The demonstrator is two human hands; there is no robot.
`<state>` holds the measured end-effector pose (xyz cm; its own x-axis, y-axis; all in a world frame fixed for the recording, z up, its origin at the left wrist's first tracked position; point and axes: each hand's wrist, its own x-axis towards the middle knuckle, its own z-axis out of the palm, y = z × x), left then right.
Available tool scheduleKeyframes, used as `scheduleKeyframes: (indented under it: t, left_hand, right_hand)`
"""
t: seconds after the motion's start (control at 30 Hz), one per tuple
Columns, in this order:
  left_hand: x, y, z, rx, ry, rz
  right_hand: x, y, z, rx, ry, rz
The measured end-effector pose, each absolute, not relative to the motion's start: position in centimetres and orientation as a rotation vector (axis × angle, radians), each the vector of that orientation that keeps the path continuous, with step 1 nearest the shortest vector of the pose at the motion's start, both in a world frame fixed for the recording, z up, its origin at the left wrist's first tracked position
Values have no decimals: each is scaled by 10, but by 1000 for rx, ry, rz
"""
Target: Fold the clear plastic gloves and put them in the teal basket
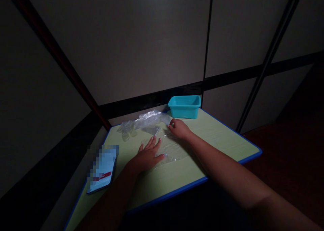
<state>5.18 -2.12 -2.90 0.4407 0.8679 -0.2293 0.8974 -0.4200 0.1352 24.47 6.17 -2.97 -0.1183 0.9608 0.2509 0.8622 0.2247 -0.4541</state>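
A thin clear plastic bag [174,146] lies flat on the pale green table [215,133]. My left hand [148,155] rests on its near left part, fingers spread. At the bag's far side, my right hand [179,128] has its fingers curled and pinched together near the plastic; what is between the fingertips is too small to make out. Beyond my hands, more crumpled clear plastic [152,119] is heaped along the back left of the table.
A turquoise plastic basket [184,110] stands at the table's back edge, just beyond my right hand. A tablet or phone [103,170] with a lit screen lies at the left edge. Panelled cabinet doors [152,48] rise behind the table, which has a blue rim.
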Motion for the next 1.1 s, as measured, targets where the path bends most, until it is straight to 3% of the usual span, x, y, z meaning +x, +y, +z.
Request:
scheduleKeyframes:
  t: [0.37,0.53,0.77,1.1]
  left_hand:
    - [48,-12,-31,2512,1946,195]
    - [50,-11,-32,2441,2108,207]
    - [49,-13,-34,2429,1919,125]
    - [42,-13,-31,2331,1683,-62]
  right_hand:
    - [244,60,-29,-1696,-2038,283]
    - [243,60,-29,-1715,-2046,276]
    - [248,58,-23,-1846,-1994,99]
    - [250,60,-26,-1871,-2056,195]
